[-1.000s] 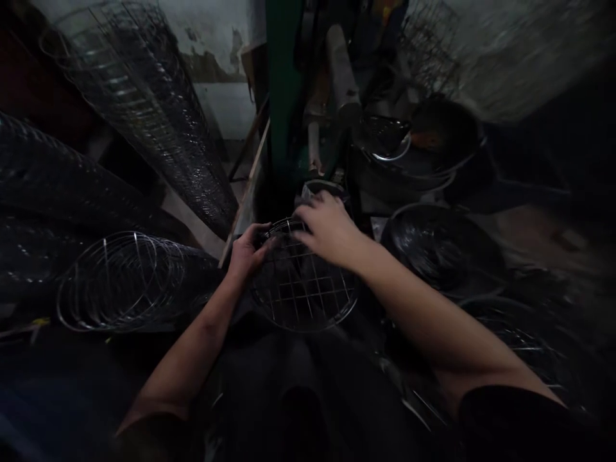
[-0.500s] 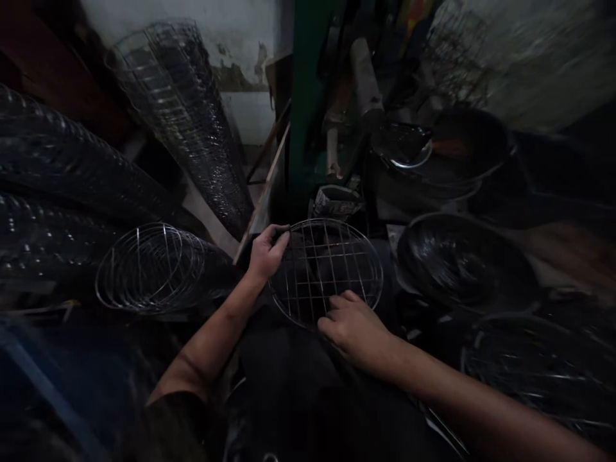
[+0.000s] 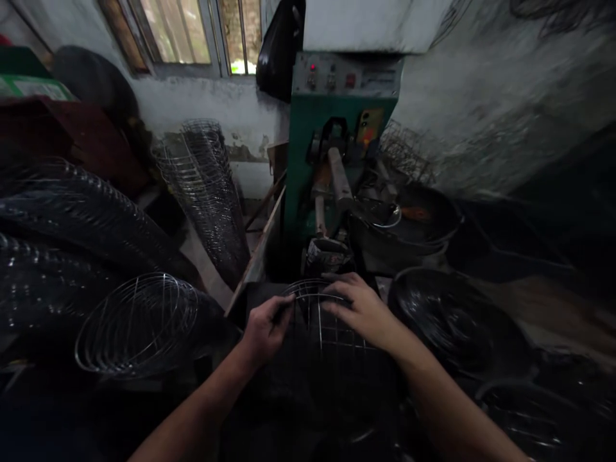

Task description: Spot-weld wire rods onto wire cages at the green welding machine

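Note:
A round wire grill rack (image 3: 320, 327), a hoop with crossed straight wires, stands in front of me, its lower part lost in the dark. My left hand (image 3: 269, 327) pinches its rim on the upper left between thumb and fingers. At the upper right of the same rim is my right hand (image 3: 359, 311), its fingers stretched out and apart over the wire; I cannot tell how firmly they touch it. Just beyond the rack, a green machine (image 3: 308, 109) carries thick metal arms (image 3: 341, 179) that reach toward me.
Stacked round wire racks (image 3: 139, 327) lie at the left, with a tall leaning stack (image 3: 206, 186) behind them. Long bundles (image 3: 81, 212) fill the far left. Dark pans (image 3: 447, 314) with wire pieces stand on the right. A board (image 3: 260, 240) slants beside the machine.
The view has tipped upward, showing the window and the machine's panel. The rack has tilted to a flatter angle. My right hand has moved from its near edge to its upper right rim.

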{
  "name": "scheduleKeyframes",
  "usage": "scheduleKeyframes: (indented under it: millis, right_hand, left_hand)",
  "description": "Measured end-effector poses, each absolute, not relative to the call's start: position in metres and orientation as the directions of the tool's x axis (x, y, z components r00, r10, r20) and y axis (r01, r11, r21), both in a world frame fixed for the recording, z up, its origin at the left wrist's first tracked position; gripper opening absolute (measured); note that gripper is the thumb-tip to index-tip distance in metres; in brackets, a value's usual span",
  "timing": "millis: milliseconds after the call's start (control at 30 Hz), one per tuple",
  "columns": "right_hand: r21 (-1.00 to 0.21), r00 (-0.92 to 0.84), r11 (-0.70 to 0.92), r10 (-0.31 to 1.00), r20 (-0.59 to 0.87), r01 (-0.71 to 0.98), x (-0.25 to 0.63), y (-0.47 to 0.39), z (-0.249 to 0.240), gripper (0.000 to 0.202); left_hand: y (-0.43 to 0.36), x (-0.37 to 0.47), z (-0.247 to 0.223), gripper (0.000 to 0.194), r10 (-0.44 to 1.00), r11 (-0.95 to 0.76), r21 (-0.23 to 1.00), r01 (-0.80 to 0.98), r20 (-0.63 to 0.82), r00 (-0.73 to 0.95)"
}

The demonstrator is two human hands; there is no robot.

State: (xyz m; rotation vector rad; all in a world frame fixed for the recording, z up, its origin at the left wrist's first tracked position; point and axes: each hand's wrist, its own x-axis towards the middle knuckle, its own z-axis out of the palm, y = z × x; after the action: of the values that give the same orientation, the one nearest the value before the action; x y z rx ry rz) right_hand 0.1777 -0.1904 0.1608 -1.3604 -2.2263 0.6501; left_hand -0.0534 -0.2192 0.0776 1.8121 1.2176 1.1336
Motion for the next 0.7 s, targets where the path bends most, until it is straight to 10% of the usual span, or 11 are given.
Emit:
scheduleKeyframes:
  millis: [233, 400, 700]
  right_hand:
    - [-0.658, -0.413, 0.281, 0.910, -0.049, 0.698, 0.177, -0.163, 0.128, 0.015]
    - [-0.655, -0.400, 0.245, 0.912, -0.096, 0.715, 0.181, -0.151, 0.118, 0.024]
    - [-0.637, -0.415, 0.221, 0.893, -0.172, 0.739, 0.177, -0.152, 0.123, 0.033]
  left_hand:
    - [-0.190, -0.052, 0.070, 0.029, 0.960, -0.279, 0.832, 0.480, 0.227, 0.166]
    - [-0.160, -0.054, 0.048, 0.077, 0.932, 0.023, 0.977, 0.212, -0.097, 0.350]
    - [-0.129, -0.054, 0.050, 0.089, 0.763, 0.429, 0.900, 0.078, -0.407, 0.501]
